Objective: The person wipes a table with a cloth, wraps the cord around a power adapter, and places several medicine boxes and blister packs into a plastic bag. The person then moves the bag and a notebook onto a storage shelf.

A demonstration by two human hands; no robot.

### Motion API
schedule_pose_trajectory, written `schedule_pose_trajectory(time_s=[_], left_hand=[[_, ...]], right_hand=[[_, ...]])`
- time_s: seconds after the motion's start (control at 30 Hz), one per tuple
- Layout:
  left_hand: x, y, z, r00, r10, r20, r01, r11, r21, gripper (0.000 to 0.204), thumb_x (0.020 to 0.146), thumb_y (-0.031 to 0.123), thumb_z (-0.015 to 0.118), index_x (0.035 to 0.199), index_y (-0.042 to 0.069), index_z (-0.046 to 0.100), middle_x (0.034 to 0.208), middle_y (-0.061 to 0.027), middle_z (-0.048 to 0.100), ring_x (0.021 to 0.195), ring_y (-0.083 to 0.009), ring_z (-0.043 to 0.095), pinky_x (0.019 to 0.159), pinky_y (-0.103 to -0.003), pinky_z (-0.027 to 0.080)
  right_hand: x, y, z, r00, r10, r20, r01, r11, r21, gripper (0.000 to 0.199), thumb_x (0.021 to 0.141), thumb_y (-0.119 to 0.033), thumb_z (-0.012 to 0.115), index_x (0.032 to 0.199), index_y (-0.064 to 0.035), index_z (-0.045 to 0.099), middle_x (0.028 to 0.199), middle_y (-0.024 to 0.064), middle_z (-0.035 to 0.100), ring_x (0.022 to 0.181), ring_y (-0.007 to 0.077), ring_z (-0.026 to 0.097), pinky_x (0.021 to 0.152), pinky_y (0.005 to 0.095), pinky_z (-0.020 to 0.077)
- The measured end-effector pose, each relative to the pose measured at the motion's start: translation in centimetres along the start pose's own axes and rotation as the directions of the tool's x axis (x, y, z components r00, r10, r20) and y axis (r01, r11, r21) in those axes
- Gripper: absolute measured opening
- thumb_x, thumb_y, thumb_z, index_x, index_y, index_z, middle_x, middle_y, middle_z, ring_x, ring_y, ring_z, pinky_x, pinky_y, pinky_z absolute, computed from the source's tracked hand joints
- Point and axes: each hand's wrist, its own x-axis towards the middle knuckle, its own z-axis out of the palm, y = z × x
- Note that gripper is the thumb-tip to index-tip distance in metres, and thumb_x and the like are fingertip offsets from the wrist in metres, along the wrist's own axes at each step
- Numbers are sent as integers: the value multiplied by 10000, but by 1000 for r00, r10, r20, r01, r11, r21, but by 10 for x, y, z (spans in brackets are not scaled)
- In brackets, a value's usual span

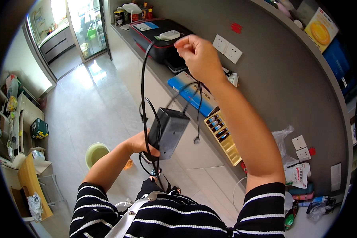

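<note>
My left hand (141,143) grips a black box-shaped power adapter (168,131) from below, in front of my chest. A black cable (143,79) runs from the adapter up in a long loop. Raised higher, my right hand (199,55) pinches the top of that cable between its fingertips. A second strand with a small plug (196,139) at its end hangs down from the right hand beside the adapter. Loops of cable also dangle under the left hand.
A grey counter (158,73) runs along the wall at right, bearing a black printer (156,33), a blue box (188,93) and a yellow tray of small bottles (222,137). Wall sockets (227,48) sit above. A pale green bucket (95,154) stands on the tiled floor.
</note>
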Motion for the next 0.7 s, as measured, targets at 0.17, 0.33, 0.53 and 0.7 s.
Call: schedule_pose_trajectory(time_s=[0.17,0.33,0.53,0.7], left_hand=[[-26,30,1,997,-6,70,-8,981,194,416,548,160,830,855,-17,613,701,-14,591,638,-103,547,557,-264,451],[-55,47,-23,986,164,19,-155,877,455,455,524,195,838,863,11,597,713,-19,594,648,-107,548,577,-283,458],[-76,111,-42,889,194,-415,161,716,680,691,477,242,836,1078,35,563,868,-73,630,815,-212,601,782,-323,472],[-64,102,-89,681,226,-697,528,507,681,914,467,300,844,1243,38,438,1018,-155,635,998,-331,595,891,-371,435]], right_hand=[[-7,90,35,921,383,67,-376,922,-93,107,793,-118,656,865,-45,686,829,115,693,733,230,669,686,328,520],[-80,140,64,737,645,202,-675,684,279,131,855,-110,612,959,-30,621,737,30,618,521,82,493,426,233,390],[-217,135,104,558,697,451,-830,485,276,155,843,-184,657,925,-54,636,700,14,622,551,70,519,454,234,398],[-271,97,112,561,476,678,-662,749,21,253,861,-281,651,955,-49,615,676,28,624,558,106,571,506,266,453]])
